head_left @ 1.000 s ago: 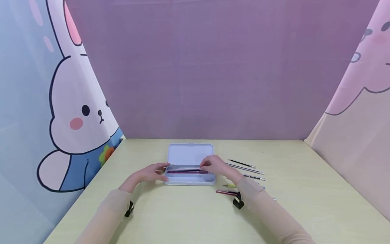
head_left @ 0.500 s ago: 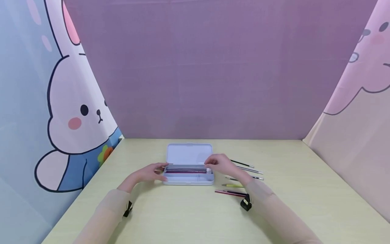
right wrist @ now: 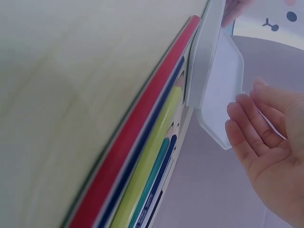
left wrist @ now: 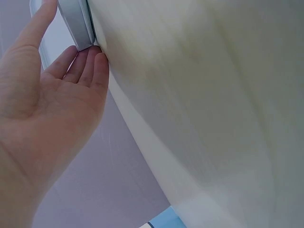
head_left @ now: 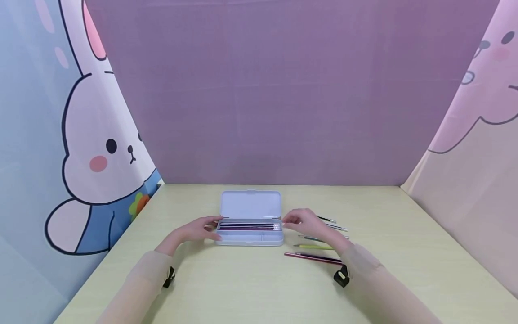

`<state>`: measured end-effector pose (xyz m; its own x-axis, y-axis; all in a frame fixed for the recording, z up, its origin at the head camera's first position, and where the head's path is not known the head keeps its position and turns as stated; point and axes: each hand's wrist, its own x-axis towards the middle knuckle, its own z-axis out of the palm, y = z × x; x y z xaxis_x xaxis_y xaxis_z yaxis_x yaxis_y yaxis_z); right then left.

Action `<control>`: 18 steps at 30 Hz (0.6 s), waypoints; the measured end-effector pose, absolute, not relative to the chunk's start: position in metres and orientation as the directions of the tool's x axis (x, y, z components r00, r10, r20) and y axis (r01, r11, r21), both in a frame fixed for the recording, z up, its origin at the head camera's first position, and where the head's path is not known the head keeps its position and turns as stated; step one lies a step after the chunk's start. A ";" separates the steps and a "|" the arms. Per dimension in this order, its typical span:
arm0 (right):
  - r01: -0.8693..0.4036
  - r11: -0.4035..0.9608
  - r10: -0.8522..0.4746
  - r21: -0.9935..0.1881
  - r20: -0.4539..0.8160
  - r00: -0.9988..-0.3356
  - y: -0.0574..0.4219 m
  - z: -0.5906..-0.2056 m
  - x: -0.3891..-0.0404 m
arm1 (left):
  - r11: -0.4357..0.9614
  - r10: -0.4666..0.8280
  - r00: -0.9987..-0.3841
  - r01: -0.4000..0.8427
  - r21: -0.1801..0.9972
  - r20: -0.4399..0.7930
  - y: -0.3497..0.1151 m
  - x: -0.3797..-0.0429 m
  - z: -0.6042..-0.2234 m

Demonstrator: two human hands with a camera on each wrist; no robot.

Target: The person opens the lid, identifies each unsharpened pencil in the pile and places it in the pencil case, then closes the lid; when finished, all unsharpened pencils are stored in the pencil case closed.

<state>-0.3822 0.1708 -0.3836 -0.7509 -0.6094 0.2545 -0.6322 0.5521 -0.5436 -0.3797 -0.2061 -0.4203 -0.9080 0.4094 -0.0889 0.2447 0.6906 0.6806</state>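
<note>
A pale pencil case [head_left: 249,243] stands on the table with its lid [head_left: 251,204] raised. Several pencils [head_left: 247,226] lie side by side in its long rear compartment, white-tipped at the right. My left hand [head_left: 198,229] holds the case by its left end, thumb at the front corner and fingertips [left wrist: 88,64] against the end wall. Just off the case's right end hovers my right hand [head_left: 305,222], fingers loosely bent; the right wrist view shows nothing in them. Below that hand lie loose pencils, among them a yellow-green pencil [head_left: 313,246] and a red pencil [right wrist: 138,123].
The loose pencils form a rough row to the right of the case, partly covered by my right forearm. Pale yellow table [head_left: 226,288] extends around them. A purple cloth [head_left: 263,99] hangs behind the table, with printed cloths on both sides.
My right hand has let go of a pencil, which now lies among the others in the case, and has drawn right, beyond the case's end. My left hand stays put.
</note>
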 end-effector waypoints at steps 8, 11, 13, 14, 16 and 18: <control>-0.646 0.532 -0.635 -0.548 0.247 -0.732 0.187 -0.384 -0.375 | 0.696 0.410 -0.908 0.250 0.673 -0.088 -0.205 -0.379 -0.421; -0.650 0.529 -0.643 -0.546 0.241 -0.727 0.192 -0.383 -0.371 | 0.695 0.408 -0.909 0.248 0.675 -0.086 -0.206 -0.379 -0.421; -0.639 0.532 -0.640 -0.556 0.229 -0.733 0.196 -0.383 -0.368 | 0.693 0.409 -0.909 0.247 0.677 -0.087 -0.206 -0.379 -0.421; -0.635 0.533 -0.638 -0.559 0.227 -0.735 0.198 -0.383 -0.367 | 0.691 0.410 -0.908 0.248 0.679 -0.086 -0.206 -0.379 -0.421; -0.629 0.539 -0.633 -0.561 0.223 -0.742 0.202 -0.384 -0.365 | 0.686 0.414 -0.907 0.251 0.683 -0.082 -0.207 -0.379 -0.421; -0.629 0.541 -0.629 -0.559 0.228 -0.743 0.207 -0.384 -0.363 | 0.685 0.418 -0.905 0.256 0.682 -0.080 -0.207 -0.379 -0.420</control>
<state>-0.3635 0.2070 -0.3841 -0.7435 -0.6287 0.2281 -0.6287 0.5407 -0.5590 -0.3795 -0.2067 -0.4199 -0.9052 0.4175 -0.0799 0.2559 0.6852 0.6819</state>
